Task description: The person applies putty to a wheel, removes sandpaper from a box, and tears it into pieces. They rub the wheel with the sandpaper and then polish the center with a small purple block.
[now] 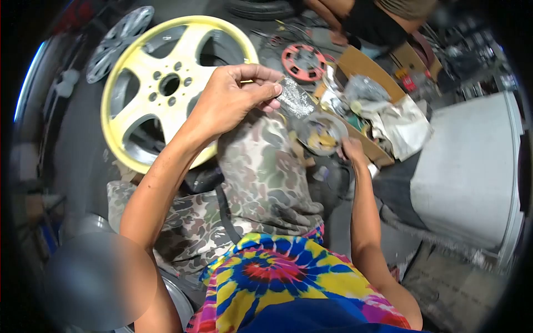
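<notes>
Wheel sits partly behind left grip pinching dusty sheet; right grip, unclear, at bowl beside box.

I have a silver hubcap at ten o'clock, a dark tyre at twelve, a red ring and another person's dark shorts towards one, a cardboard box holding crumpled plastic at two, and a pale panel at three.

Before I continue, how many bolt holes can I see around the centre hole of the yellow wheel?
5. Around the centre hole of the yellow wheel: one above right, one upper left, one lower left, one below, one right. None looks hidden.
</notes>
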Motion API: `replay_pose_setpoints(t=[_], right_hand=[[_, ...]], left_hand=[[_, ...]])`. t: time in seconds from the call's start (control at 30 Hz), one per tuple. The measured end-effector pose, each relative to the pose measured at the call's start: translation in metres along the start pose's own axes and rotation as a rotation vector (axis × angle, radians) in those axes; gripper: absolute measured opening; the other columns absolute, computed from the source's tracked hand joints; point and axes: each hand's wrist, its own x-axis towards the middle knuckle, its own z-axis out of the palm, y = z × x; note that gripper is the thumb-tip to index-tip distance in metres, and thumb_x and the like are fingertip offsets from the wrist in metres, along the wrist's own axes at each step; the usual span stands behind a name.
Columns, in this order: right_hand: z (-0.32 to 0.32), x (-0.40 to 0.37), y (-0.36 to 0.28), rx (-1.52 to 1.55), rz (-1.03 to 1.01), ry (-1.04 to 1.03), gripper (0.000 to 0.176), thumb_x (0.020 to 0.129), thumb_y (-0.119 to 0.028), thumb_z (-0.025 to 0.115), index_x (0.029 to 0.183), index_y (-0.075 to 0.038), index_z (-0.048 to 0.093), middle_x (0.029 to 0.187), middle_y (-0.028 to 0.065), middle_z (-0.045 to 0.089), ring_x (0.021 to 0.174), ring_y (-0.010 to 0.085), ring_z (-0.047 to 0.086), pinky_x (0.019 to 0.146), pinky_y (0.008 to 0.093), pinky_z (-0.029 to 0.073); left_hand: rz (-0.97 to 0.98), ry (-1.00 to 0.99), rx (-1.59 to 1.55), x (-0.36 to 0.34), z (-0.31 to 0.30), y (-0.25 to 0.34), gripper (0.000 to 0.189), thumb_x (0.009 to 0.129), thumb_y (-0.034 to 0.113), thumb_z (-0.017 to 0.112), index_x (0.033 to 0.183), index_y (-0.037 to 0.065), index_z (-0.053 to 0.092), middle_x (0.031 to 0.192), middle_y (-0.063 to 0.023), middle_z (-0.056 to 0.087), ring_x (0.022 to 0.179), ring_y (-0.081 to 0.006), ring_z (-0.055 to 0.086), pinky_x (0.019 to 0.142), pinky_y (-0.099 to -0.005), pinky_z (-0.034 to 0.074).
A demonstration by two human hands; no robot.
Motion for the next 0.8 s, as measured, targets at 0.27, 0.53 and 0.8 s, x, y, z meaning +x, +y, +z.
replay_pose_setpoints(t=[0.27, 0.53, 0.8], right_hand=[[-0.024, 0.017, 0.045, -0.696, -0.225, 0.532, 0.054, 0.089, -0.049, 0.071, 0.097, 0.004, 0.067, 0.09, 0.0242, 0.07, 0.084, 0.0395, 0.067, 0.077, 0.0477, 0.052], [0.03, -0.123, -0.225, 0.074, -0.632, -0.131, 0.043, 0.096, -0.025, 0.074, 0.131, -0.001, 0.065, 0.113, 0.0095, 0.071, 0.092, 0.0124, 0.064, 0.086, 0.0278, 0.051], [0.108, -0.187, -0.332, 0.123, -0.891, -0.47, 0.015, 0.097, -0.007, 0.071, 0.108, 0.004, 0.072, 0.094, 0.0018, 0.068, 0.082, 0.0067, 0.061, 0.078, 0.0225, 0.05]], left_hand=[[0.049, 0.161, -0.1, -0.035, -0.067, 0.02, 0.022, 0.096, 0.013, 0.075, 0.108, -0.004, 0.069, 0.093, -0.0078, 0.072, 0.079, -0.0139, 0.072, 0.073, -0.0254, 0.059], [0.127, 0.161, -0.238, -0.059, -0.111, 0.006, 0.019, 0.096, 0.009, 0.073, 0.11, -0.004, 0.068, 0.095, -0.0093, 0.072, 0.079, -0.0151, 0.073, 0.073, -0.0267, 0.06], [0.187, 0.173, -0.295, -0.095, -0.135, -0.007, 0.019, 0.097, 0.009, 0.072, 0.109, -0.006, 0.07, 0.095, -0.0086, 0.072, 0.08, -0.0143, 0.072, 0.072, -0.0265, 0.058]])
